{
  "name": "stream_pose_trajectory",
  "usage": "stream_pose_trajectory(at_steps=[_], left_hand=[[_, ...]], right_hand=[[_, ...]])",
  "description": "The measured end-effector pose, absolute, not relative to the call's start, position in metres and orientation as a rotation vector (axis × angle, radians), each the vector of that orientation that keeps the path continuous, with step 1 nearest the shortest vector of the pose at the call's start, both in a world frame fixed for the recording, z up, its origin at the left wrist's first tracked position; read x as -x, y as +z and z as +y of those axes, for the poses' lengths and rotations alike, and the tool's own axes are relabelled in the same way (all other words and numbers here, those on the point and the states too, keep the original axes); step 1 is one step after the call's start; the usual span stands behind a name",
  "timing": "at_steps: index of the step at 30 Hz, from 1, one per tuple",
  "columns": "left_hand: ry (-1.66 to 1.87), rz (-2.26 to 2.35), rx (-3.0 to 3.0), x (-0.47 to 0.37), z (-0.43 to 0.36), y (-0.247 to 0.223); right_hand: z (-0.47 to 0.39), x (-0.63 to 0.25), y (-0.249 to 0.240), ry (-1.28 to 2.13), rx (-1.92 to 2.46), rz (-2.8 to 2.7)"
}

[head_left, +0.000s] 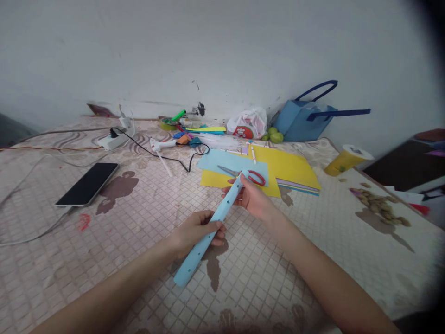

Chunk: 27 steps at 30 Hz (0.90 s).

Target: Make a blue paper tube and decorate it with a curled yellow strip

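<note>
The left hand pinches the strip near its middle, thumb on top; the right hand is closed on its far end. The strip slants over the table, just before the sheets and scissors, which lie toward the table's back edge.

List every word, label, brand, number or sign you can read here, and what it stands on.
None can be read.
White plastic bag: pale marks on its red patch, too blurred to read.
Yellow cylinder: green mark, no legible lettering.
Pale blue strip: small dark marks, no lettering visible.
</note>
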<state>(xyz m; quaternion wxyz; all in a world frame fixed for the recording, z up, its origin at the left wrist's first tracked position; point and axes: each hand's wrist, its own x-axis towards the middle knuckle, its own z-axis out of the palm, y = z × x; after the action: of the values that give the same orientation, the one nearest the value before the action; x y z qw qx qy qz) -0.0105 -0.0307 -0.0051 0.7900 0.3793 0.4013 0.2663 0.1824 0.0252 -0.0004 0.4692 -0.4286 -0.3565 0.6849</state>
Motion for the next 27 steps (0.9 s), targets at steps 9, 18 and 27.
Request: stream_pose_trajectory(at_steps=[9, 18, 27], left_hand=[[0.541, 0.832, -0.582, 0.014, -0.025, -0.004], [0.575, 0.83, -0.557, 0.017, -0.02, -0.001], [0.55, 0.802, -0.661, 0.019, -0.019, -0.001]], right_hand=[[0.026, -0.183, -0.004, 1.613, 1.029, -0.937], [0.021, -0.202, 0.016, 0.303, 1.028, -1.949], [-0.002, -0.185, 0.017, -0.023, 0.796, -2.628]])
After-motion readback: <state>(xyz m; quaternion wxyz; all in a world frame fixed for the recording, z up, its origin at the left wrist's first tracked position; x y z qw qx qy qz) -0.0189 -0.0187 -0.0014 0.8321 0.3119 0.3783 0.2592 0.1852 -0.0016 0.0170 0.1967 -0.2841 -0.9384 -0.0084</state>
